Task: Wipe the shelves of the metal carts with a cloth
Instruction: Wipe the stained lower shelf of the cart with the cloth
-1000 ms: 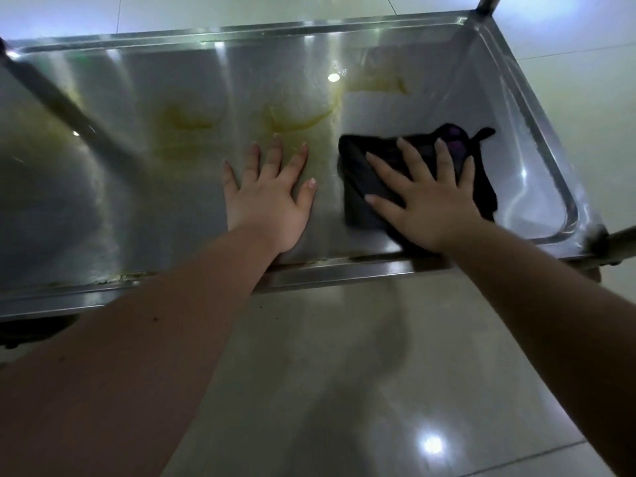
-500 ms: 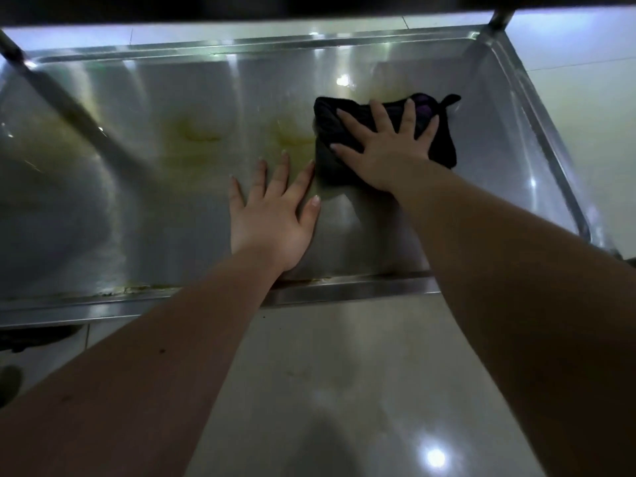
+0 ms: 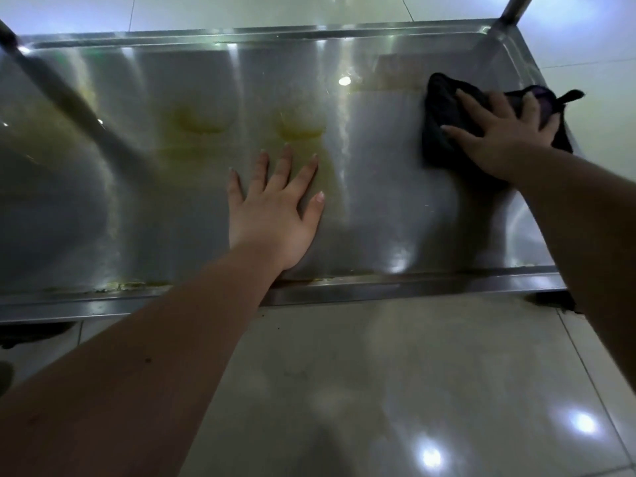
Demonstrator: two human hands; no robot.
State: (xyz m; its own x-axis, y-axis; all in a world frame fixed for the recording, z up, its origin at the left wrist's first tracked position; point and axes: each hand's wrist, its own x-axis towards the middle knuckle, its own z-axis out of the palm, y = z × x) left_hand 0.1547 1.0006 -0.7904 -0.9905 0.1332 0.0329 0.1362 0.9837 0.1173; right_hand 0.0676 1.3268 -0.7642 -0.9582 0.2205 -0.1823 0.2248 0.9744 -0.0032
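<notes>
– Steel shelf (image 3: 172, 218), yes, but where on it does the dark cloth (image 3: 444, 111) lie?

– At the right end, toward the far side, near the corner where the cart post (image 3: 516, 8) goes up. The right hand (image 3: 499, 136) lies flat on top of it, fingers straight and spread. It presses the cloth down and does not grip it.

– And the left hand (image 3: 272, 211)?

– Also flat, fingers spread, palm on the bare metal near the front rim (image 3: 413, 287), about the middle of the length. It holds nothing. I judge it only steadies the person.

– Which way should the cloth go?

– The shelf is long from left to right. The yellowish stains (image 3: 299, 130) are to the left of the cloth: one just beyond the left fingertips, the other further left. So I think the next stroke must run leftward, along the long axis. The left hand is nearer to the stains, but the cloth is under the right one.

– What can you not see?

– The part of the cloth under the palm. The right forearm covers the near right corner. The left end is dim, with a dark diagonal band (image 3: 69, 98); bar or reflection, I cannot tell.
</notes>
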